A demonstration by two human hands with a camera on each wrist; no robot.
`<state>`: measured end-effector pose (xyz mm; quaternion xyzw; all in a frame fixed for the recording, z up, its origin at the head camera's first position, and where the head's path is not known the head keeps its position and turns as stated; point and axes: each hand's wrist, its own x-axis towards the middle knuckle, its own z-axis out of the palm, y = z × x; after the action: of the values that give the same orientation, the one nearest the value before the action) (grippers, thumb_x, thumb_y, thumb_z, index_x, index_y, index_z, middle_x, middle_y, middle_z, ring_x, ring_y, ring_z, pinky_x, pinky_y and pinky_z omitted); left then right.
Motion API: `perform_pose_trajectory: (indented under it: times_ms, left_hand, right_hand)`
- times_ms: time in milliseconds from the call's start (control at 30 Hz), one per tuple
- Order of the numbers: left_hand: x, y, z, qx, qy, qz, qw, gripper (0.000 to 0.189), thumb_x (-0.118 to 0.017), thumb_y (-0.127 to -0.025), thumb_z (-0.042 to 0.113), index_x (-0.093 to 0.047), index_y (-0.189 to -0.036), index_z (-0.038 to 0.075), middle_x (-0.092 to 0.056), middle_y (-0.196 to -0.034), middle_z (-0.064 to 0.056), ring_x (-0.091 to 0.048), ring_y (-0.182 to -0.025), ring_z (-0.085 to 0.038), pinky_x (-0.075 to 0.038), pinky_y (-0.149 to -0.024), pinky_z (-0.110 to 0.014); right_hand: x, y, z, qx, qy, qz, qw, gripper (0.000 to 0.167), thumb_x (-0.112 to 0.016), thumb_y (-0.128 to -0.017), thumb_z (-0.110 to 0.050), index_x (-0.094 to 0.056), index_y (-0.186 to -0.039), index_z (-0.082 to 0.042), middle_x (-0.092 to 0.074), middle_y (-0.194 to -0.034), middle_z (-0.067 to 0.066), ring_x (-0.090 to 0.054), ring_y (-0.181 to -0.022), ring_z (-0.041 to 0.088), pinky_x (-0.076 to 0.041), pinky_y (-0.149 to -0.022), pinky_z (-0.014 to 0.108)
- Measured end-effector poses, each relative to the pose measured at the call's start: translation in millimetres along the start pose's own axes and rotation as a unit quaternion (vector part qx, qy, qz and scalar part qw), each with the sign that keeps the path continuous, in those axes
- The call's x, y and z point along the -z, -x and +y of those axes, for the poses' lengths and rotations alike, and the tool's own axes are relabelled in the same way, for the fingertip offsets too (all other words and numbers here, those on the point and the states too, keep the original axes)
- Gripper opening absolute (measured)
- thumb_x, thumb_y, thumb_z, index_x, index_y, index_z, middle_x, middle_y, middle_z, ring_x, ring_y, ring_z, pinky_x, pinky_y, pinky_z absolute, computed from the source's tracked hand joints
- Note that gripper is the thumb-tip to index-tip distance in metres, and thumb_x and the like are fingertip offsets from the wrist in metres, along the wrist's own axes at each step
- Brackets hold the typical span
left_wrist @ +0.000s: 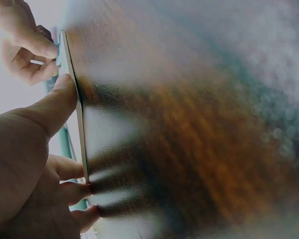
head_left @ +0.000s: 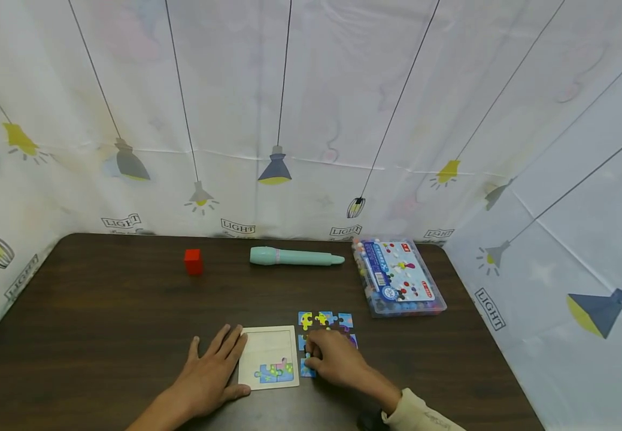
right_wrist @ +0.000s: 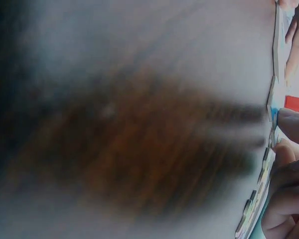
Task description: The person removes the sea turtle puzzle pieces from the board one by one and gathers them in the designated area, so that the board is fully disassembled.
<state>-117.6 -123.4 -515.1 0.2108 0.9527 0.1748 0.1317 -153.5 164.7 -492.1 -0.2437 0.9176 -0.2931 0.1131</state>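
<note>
A square wooden puzzle tray [head_left: 265,342] lies on the table, with two joined jigsaw pieces [head_left: 276,372] in its lower right part. My left hand [head_left: 211,372] steadies the tray's left side, fingers spread and thumb at the lower corner. In the left wrist view, that thumb [left_wrist: 60,102] touches the tray's edge. To the right of the tray, my right hand [head_left: 337,359] pinches a blue puzzle piece [head_left: 308,367] between thumb and fingers. The hand partly covers that piece and others. Loose puzzle pieces [head_left: 345,321] lie in rows around this hand.
A red cube [head_left: 193,262] stands at the back left of the dark table [head_left: 100,317]. Behind the tray lies a mint-green, pen-like stick [head_left: 294,257]. The clear plastic box [head_left: 401,278] of coloured beads sits at the back right. A printed curtain [head_left: 224,108] borders the table.
</note>
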Motion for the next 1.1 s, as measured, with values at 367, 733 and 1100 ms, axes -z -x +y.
perform_pose_trajectory:
  times_ms: [367,733,1100]
  left_hand:
    - [-0.6,0.6,-1.9,0.003,0.012,0.001,0.9999,0.097,-0.071,-0.088,0.062,-0.035,-0.16,0.008,-0.025,-0.168,-0.013,-0.018,-0.154,-0.038,-0.011,-0.107,-0.084]
    - [-0.4,0.9,-2.4,-0.011,0.008,0.01,0.9999,0.095,-0.069,-0.089,0.061,-0.034,-0.16,0.008,-0.024,-0.168,-0.013,-0.018,-0.154,-0.038,-0.012,-0.107,-0.083]
    - [-0.9,2.0,-4.1,-0.014,0.015,0.008,0.9998,0.095,-0.069,-0.089,0.06,-0.034,-0.16,0.008,-0.023,-0.168,-0.013,-0.017,-0.154,-0.038,-0.011,-0.107,-0.083]
  right_hand:
    - [-5.3,-1.7,-1.8,-0.016,0.001,-0.005,0.9999,0.015,-0.078,-0.09,-0.008,-0.063,-0.087,-0.01,-0.056,-0.072,-0.009,-0.051,-0.062,0.001,-0.046,-0.056,0.022]
    - [2.5,-21.8,-27.5,0.097,0.091,-0.064,0.9891,0.018,-0.073,-0.097,-0.016,-0.073,-0.114,-0.012,-0.064,-0.104,-0.001,-0.051,-0.08,0.003,-0.049,-0.071,0.022]
    - [-14.4,-37.6,-36.5,0.163,0.128,-0.162,0.9648,0.036,-0.067,-0.099,-0.008,-0.068,-0.132,-0.022,-0.057,-0.112,-0.002,-0.046,-0.076,0.0,-0.044,-0.065,0.015]
